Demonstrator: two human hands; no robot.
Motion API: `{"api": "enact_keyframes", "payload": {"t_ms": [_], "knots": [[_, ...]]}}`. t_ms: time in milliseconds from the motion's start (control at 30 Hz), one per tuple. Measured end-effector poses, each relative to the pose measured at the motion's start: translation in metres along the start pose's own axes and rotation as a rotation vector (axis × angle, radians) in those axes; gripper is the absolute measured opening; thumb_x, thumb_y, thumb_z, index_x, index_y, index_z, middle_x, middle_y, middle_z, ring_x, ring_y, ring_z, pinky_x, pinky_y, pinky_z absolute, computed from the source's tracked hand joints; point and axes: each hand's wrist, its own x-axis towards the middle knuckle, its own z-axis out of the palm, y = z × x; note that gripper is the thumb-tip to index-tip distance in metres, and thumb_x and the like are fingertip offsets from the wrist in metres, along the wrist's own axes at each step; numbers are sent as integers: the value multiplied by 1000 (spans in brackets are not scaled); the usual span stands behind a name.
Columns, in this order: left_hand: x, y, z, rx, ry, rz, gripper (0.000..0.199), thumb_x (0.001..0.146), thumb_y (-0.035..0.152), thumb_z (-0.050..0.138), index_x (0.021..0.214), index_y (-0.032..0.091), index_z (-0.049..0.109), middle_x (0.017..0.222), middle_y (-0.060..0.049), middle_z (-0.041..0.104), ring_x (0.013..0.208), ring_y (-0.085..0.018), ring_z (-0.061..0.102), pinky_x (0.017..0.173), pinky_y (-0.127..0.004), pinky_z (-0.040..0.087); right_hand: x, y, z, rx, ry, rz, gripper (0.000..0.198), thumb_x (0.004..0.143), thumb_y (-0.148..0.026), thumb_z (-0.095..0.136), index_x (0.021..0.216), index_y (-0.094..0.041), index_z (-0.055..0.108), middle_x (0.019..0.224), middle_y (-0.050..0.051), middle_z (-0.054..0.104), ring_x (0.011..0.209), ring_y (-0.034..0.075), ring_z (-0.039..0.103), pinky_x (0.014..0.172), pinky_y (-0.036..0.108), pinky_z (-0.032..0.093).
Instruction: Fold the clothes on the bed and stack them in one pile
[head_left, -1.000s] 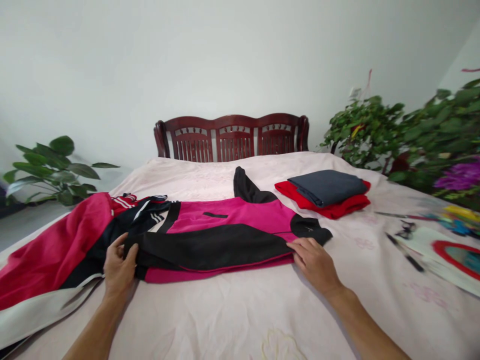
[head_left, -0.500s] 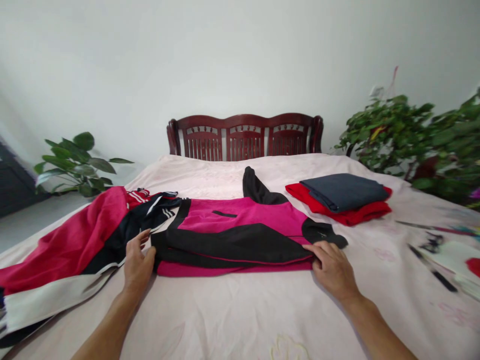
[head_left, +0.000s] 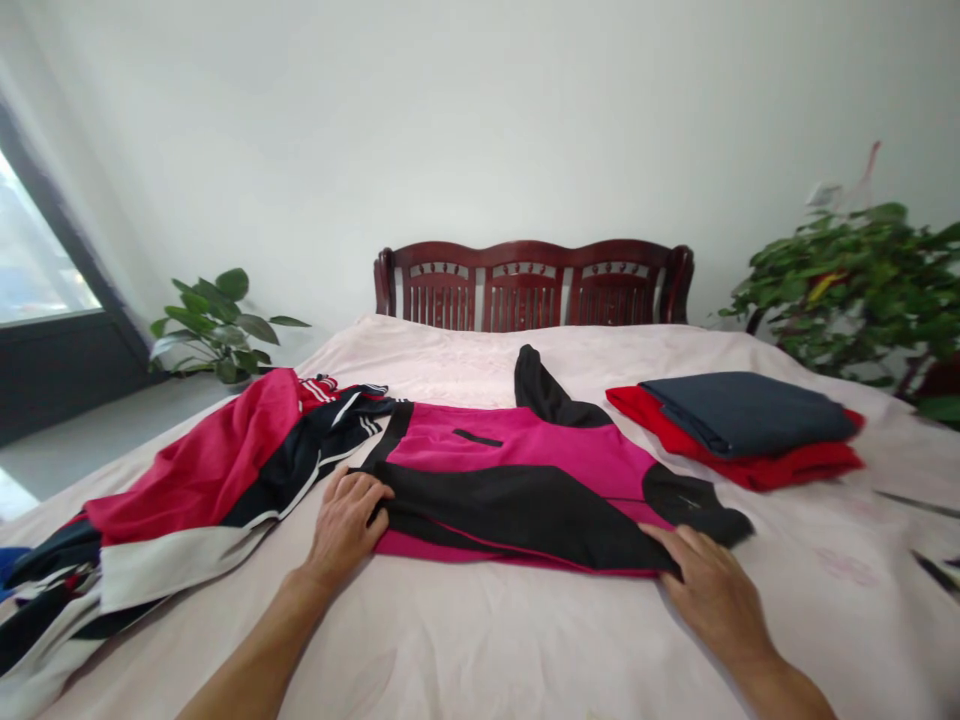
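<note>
A magenta and black sweatshirt (head_left: 465, 435) lies spread on the bed, its hem toward the left and its black collar toward the right. Its near black sleeve (head_left: 510, 505) is laid lengthwise over the body, while the far sleeve (head_left: 551, 390) sticks out toward the headboard. My left hand (head_left: 349, 520) is closed on the cuff end of the near sleeve, by the hem. At the shoulder fold, my right hand (head_left: 709, 585) pinches the edge of the cloth, thumb underneath and out of sight.
Left of the sweatshirt lies a rumpled pink, navy and white tracksuit (head_left: 217, 470). A folded dark blue garment (head_left: 750, 412) rests on folded red clothing (head_left: 787, 468) at the right. Behind are a wooden headboard (head_left: 525, 285) and potted plants (head_left: 217, 320) at both sides.
The view has swung left, so everything sits further right in the picture. My left hand has shifted from the hem edge onto the sleeve's cuff end. My right hand stays at the shoulder.
</note>
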Motion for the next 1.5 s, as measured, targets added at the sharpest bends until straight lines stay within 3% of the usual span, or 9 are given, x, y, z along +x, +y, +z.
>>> {"api": "enact_keyframes", "payload": {"t_ms": [200,333,533,733,900,1067,1267,1400,1500], "knots": [[-1,1,-6,-23,4,-13,15,77,8,52,79,22,58,83,-3,61,92,-23,55,94,-40,41,0,1,0,-17,-14,83,45,82,-15,47,122,-22,66,88,5,61,80,22,61,73,35,47],[-2,4,-7,-49,-96,1,19,72,5,51,77,22,56,80,-2,59,82,-21,53,82,-37,40,1,3,0,26,-133,141,46,77,-14,45,115,-23,69,87,6,64,87,24,63,79,38,48],[-3,8,-7,-54,-137,16,21,70,3,50,76,22,56,78,-1,58,79,-20,51,81,-36,38,10,7,-22,227,-312,245,61,72,-19,48,131,-23,61,105,7,70,97,26,63,86,41,51],[-5,12,-5,-45,-153,16,21,72,3,49,77,22,57,79,-2,59,80,-21,51,82,-37,36,73,-56,-38,353,-175,113,50,96,-43,37,137,-21,55,134,10,61,127,25,53,109,46,41],[-3,13,-9,-21,-182,-17,21,73,5,49,77,23,58,79,-2,61,80,-21,54,82,-38,36,110,-100,5,258,-320,-100,56,98,-45,37,148,-21,42,153,10,42,143,26,35,118,50,27],[5,20,-21,52,-336,-68,26,71,2,47,75,24,61,77,-2,64,80,-22,58,76,-38,35,93,-82,51,128,-472,-5,58,96,-48,39,148,-22,42,152,12,43,141,29,38,115,53,30],[38,43,-32,8,-367,-133,26,79,7,46,80,25,64,80,-1,67,81,-21,62,81,-39,37,94,-79,48,138,-525,38,59,96,-48,40,147,-20,44,152,14,42,141,31,37,114,53,29],[77,50,-16,4,-319,-53,24,83,12,48,94,25,66,92,-3,68,93,-22,63,91,-39,40,125,-62,43,337,-685,99,54,95,-51,38,136,-22,58,143,13,54,132,30,50,107,47,39],[110,37,8,55,-384,-71,30,85,15,48,108,22,66,106,-9,68,98,-25,65,89,-39,45,156,-36,50,436,-623,164,40,93,-42,46,120,-22,68,127,10,67,119,26,61,100,38,44]]}}
